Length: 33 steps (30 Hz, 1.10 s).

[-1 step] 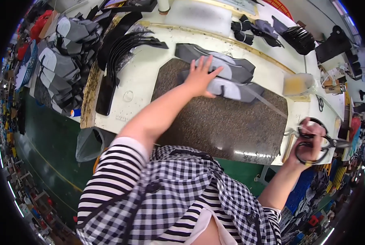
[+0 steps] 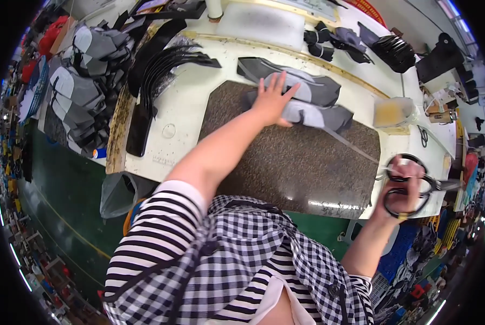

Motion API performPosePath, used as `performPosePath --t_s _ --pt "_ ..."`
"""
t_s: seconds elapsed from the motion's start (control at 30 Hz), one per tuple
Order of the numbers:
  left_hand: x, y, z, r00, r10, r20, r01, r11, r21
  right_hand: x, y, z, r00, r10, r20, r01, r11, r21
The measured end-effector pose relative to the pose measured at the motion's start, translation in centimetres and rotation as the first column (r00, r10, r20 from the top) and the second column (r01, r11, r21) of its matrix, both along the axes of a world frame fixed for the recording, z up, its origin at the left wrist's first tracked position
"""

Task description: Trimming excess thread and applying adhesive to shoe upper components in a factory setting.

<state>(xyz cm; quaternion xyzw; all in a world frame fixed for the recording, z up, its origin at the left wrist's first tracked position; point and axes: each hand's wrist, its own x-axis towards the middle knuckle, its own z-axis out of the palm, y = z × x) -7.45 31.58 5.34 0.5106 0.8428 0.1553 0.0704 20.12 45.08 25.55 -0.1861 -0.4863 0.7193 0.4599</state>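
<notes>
Speckled mat (image 2: 286,162) mid-frame: my left hand (image 2: 272,100), fingers spread, presses grey pieces (image 2: 313,103); my right hand (image 2: 402,187) grips scissors (image 2: 410,184) at right, black strips (image 2: 166,65) upper left.

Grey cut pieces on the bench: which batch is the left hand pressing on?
The left hand presses the grey pieces on the dark mat; the bigger grey stack at the bench's left end lies untouched.

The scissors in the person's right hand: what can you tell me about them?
The scissors are large, with black looped handles and dull metal blades, and look like heavy shears. The right hand grips them through the loops at the bench's right edge, off the speckled brown mat. The blades run sideways. Whether they are open or closed is unclear. Only the hand touches them.
</notes>
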Motion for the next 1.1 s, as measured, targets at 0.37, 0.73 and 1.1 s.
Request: performPosePath --t_s 0.37,0.73,1.1 --pt "9.2 -9.2 6.9 0.725 -0.625 0.288 0.567 0.780 0.266 -6.8 -7.7 -4.7 0.821 0.384 0.423 -0.382 0.919 -0.093" --pt "8.4 -19.0 12.8 0.516 0.051 0.855 -0.701 0.599 0.387 -13.1 -17.9 -6.5 0.626 0.309 0.716 -0.685 0.657 0.316" --pt "3.7 -31.7 14.2 0.340 0.005 0.940 -0.821 0.489 0.294 -17.1 -26.1 -4.6 0.427 0.743 0.516 -0.840 0.537 -0.079"
